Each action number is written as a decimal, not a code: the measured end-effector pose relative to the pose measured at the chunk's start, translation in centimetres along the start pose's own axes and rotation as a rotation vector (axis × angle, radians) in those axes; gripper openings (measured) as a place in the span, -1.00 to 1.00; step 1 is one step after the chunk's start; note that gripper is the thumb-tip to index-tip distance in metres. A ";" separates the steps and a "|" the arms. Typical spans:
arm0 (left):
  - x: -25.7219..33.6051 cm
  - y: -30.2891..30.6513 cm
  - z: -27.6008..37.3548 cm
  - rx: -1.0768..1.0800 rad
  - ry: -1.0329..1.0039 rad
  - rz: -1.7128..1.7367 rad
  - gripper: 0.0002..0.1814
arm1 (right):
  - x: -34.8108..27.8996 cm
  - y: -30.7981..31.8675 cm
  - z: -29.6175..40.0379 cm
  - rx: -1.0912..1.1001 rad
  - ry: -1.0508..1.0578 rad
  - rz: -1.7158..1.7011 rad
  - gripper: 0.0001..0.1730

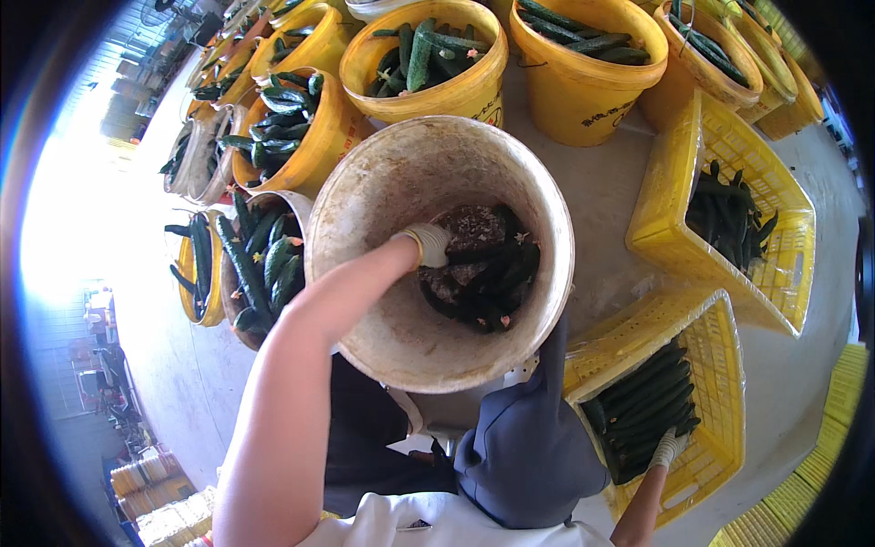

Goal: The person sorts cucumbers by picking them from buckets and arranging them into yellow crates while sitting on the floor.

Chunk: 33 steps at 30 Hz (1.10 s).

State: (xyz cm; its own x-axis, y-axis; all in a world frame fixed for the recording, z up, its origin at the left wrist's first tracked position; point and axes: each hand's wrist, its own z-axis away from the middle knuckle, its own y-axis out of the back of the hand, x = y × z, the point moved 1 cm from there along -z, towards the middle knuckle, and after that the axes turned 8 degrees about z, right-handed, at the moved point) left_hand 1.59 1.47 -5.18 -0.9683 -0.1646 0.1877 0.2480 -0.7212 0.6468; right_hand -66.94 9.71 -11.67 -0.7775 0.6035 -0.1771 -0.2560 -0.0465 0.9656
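Note:
My left hand (431, 245), in a pale knit glove, reaches down inside a stained whitish bucket (383, 328). A dark green cucumber (478, 256) extends from its fingers, which appear closed around one end. Several more cucumbers (506, 290) lie against the bucket's lower right side, some with withered blossoms. My right hand (670, 448), also gloved, rests at the near right end of a row of cucumbers (642, 403) in a yellow plastic crate (728, 410). These lie side by side, closely packed. Its fingers are partly hidden, so whether they grip a cucumber is unclear.
Another yellow crate (786, 225), lined with clear film, holds cucumbers (731, 212). Yellow buckets of cucumbers, including one bucket (437, 102) straight ahead, crowd the far side and left. Stacked yellow crates (806, 472) stand at lower right. My knee (526, 444) is beside the near crate.

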 end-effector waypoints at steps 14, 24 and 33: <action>10.7 1.1 -3.2 0.261 -0.347 0.799 -0.43 | -11.1 5.8 -0.1 -0.144 0.216 -0.681 -0.51; 11.6 13.2 16.4 0.589 -0.764 1.144 -0.60 | -34.1 14.9 12.1 -0.967 0.774 -1.075 -0.48; 23.3 14.4 20.9 0.845 -1.120 -0.065 -0.59 | -40.4 16.2 11.5 -2.122 0.466 -1.186 -0.38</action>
State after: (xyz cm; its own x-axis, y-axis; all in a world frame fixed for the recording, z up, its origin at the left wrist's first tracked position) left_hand -16.77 1.34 23.96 -0.5411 0.7581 0.3640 0.5344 -0.0243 0.8449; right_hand -33.03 -6.29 13.29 0.0951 0.8363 -0.5400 -0.2184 -0.5117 -0.8310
